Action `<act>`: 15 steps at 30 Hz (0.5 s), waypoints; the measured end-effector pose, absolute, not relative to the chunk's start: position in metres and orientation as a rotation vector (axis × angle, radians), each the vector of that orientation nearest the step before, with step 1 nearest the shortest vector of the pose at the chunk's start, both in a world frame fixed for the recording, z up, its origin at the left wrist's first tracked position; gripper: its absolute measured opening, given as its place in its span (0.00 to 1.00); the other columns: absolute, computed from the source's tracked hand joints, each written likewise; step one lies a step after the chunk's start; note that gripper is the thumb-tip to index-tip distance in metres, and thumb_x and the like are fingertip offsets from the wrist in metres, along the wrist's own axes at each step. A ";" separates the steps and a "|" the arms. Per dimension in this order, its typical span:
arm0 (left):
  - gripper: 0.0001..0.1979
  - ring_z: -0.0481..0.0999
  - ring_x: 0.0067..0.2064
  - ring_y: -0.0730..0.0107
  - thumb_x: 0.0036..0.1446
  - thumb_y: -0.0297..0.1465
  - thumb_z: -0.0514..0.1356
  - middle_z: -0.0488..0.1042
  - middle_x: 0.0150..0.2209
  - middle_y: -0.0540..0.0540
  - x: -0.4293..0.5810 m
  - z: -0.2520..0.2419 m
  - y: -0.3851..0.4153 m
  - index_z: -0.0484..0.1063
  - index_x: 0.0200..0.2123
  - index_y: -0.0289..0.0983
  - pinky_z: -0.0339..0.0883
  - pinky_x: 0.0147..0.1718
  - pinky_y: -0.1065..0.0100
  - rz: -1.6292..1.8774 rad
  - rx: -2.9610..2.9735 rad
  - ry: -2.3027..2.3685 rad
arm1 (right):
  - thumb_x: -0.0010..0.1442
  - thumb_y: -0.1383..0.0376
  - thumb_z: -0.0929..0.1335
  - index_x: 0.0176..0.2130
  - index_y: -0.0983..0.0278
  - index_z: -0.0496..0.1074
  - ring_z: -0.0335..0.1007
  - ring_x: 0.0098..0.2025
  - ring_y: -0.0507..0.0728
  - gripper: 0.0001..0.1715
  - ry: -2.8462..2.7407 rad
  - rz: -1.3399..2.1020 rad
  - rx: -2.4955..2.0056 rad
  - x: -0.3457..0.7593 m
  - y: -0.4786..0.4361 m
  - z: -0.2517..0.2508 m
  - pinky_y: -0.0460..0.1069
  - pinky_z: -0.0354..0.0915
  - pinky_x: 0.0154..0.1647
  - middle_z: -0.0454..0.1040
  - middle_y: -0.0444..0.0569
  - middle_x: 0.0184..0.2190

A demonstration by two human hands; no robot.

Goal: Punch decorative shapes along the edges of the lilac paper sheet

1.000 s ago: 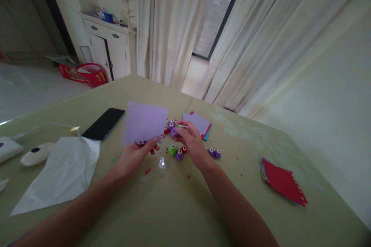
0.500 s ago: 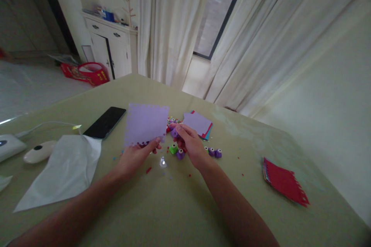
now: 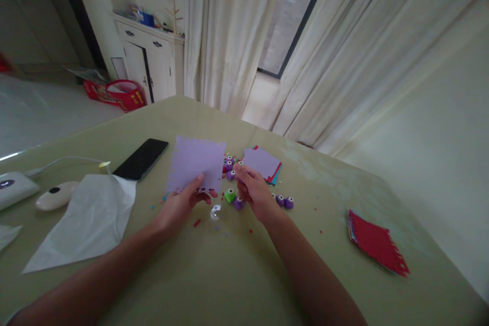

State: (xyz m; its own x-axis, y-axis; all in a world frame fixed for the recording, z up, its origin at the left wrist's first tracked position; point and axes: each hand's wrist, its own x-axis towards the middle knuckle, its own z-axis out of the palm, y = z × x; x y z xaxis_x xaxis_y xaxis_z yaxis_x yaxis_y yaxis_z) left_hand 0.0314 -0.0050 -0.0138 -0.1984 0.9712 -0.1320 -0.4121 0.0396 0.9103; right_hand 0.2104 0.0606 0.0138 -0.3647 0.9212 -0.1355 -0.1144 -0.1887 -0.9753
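Note:
My left hand grips the lower edge of a light purple paper sheet, its thumb on top. Small notches run along the sheet's edges. To the right, my right hand is closed in a pinch; a small disc like an eye shows at its fingertips, apparently on a small paper punch mostly hidden by the fingers. Close by lie a green punch and a purple punch. More purple punches sit right of my right wrist, and others lie behind its fingertips among coloured paper bits.
Beyond my right hand lies a stack of purple, red and blue sheets. A red notched stack is at far right. Leftward are a black phone, a white tissue and a white oval device. A clear piece lies in front.
My left thumb has moved further onto the purple sheet. My right fingertips have shifted slightly, and purple punches beside them show more clearly. The whole view has moved a little.

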 end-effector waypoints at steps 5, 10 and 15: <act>0.21 0.80 0.27 0.63 0.51 0.44 0.73 0.81 0.32 0.49 0.036 -0.008 -0.004 0.75 0.40 0.36 0.74 0.26 0.64 1.517 0.644 0.915 | 0.54 0.27 0.66 0.22 0.61 0.65 0.39 0.13 0.46 0.42 -1.299 1.751 -1.059 0.212 0.063 0.011 0.46 0.37 0.15 0.50 0.34 0.10; 0.19 0.81 0.29 0.63 0.53 0.44 0.72 0.81 0.31 0.48 0.033 -0.016 -0.005 0.77 0.39 0.35 0.75 0.29 0.64 1.486 0.636 0.966 | 0.52 0.23 0.61 0.24 0.61 0.63 0.43 0.15 0.47 0.45 -1.339 1.822 -1.055 0.210 0.059 0.012 0.45 0.40 0.17 0.55 0.36 0.13; 0.16 0.81 0.30 0.64 0.55 0.44 0.71 0.82 0.33 0.49 0.031 -0.025 -0.004 0.79 0.38 0.38 0.76 0.31 0.65 1.458 0.658 1.005 | 0.55 0.23 0.59 0.25 0.61 0.64 0.50 0.17 0.49 0.45 -1.570 1.665 -1.064 0.208 0.058 0.004 0.46 0.45 0.18 0.61 0.40 0.16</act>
